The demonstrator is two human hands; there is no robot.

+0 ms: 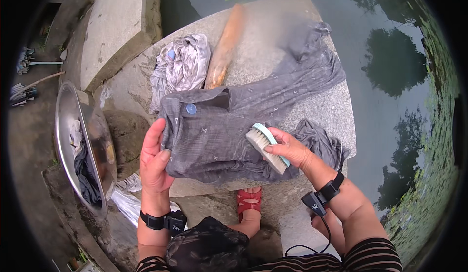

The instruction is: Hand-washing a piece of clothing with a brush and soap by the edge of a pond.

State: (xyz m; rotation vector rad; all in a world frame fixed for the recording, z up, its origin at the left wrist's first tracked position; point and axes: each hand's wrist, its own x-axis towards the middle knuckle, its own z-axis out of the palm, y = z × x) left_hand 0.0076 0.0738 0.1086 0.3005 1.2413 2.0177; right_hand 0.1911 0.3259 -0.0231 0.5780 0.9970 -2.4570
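Observation:
A wet grey patterned garment (204,137) is spread over a pale stone slab (263,45), with one long part stretching to the far right. It bears a blue button (191,108) near its opening. My left hand (155,158) is at the garment's left edge, thumb against the cloth, fingers pointing away from me. In my right hand (289,146) is a scrub brush (265,147) with a light-blue back and pale bristles. Its bristles face left over the cloth; whether they touch it I cannot tell.
A crumpled pale garment (186,62) lies behind, next to a wooden beating bat (226,47). At left, a tilted metal basin (97,137) holds dark and light cloth. Water (365,126) borders the slab at right and back. Stone blocks (113,27) rise at the far left.

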